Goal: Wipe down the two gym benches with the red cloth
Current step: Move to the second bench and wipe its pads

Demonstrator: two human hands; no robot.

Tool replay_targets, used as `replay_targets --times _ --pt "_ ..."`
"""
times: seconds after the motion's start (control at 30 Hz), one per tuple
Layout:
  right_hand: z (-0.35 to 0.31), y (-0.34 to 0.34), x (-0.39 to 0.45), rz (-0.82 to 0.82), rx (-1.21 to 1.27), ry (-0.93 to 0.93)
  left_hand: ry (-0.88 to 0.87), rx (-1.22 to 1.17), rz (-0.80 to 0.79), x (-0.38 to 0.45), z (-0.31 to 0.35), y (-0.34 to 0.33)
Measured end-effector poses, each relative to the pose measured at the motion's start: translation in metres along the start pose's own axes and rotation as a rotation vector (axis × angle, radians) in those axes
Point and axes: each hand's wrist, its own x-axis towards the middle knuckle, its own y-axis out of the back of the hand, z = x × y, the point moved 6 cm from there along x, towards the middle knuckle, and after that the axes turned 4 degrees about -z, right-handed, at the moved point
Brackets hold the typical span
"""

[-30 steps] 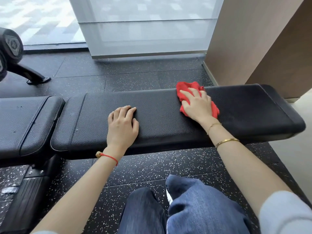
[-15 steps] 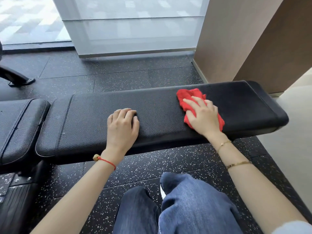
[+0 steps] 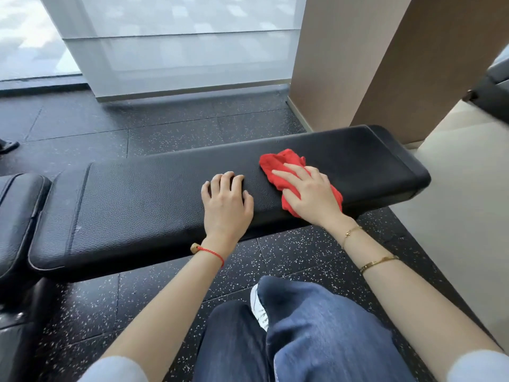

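Observation:
A long black padded gym bench [image 3: 137,205] runs across in front of me. The red cloth [image 3: 286,161] lies bunched on its right half. My right hand [image 3: 311,197] lies flat on the cloth and presses it onto the pad, fingers pointing left. My left hand [image 3: 225,205] rests on the bare pad just left of the cloth, its fingertips bent against the leather and holding nothing. A second black bench pad [image 3: 16,205] butts up at the far left, only partly in view.
The floor [image 3: 170,128] is black speckled rubber, turning to pale floor [image 3: 454,216] at the right. A brown wall panel [image 3: 358,64] stands behind the bench's right end, a frosted glass wall [image 3: 179,51] behind the middle. My knees in blue jeans [image 3: 303,334] are at the bottom.
My right hand has slid the cloth rightward along the bench and toward its near edge. My left hand has shifted right, closing in on the cloth. The view has turned to the right.

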Motion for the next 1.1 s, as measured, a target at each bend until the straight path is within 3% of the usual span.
replay_targets --times 0.13,0.33,0.43,0.63,0.77,0.9,1.1 --pt "0.045 0.006 0.007 0.042 -0.034 -0.211 -0.021 0.002 0.033 -0.002 -0.002 0.002" --pt "0.043 -0.002 0.013 0.029 -0.038 -0.244 -0.018 -0.006 0.036 -0.002 -0.002 0.002" --pt "0.041 0.002 0.01 0.039 -0.032 -0.22 -0.011 0.008 0.036 -0.001 0.0 0.002" --pt "0.033 0.006 -0.012 -0.02 0.032 0.063 -0.001 0.019 0.058 -0.004 0.002 0.001" --pt "0.072 0.014 0.004 0.034 0.02 -0.056 -0.015 0.03 0.07 -0.003 0.004 0.0" --pt "0.084 0.013 0.045 -0.03 0.016 -0.199 -0.006 0.044 0.082 -0.004 0.004 0.0" --pt "0.01 -0.003 0.058 -0.115 0.037 0.085 -0.001 0.042 0.061 -0.001 0.006 0.004"
